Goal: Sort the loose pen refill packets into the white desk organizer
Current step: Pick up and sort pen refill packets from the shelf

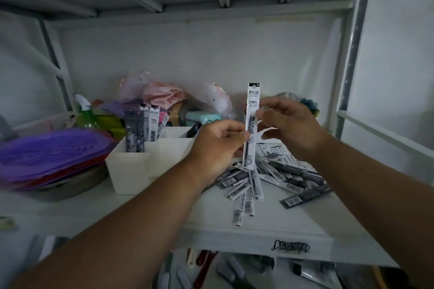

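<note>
White shelf: refill packet (251,124) upright, pinched by left hand (217,145) fingers, white desk organizer (131,166) just left; right hand (288,126) fingers loosely spread.

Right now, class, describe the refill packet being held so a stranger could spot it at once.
Find the white organizer on the shelf, then the heap of packets to its right. Above that heap, the left hand pinches one white packet upright; the right hand touches it. Every other loose packet lies flat.

white organizer (131,171), purple mats (51,155), black-and-white packets (277,171).
</note>
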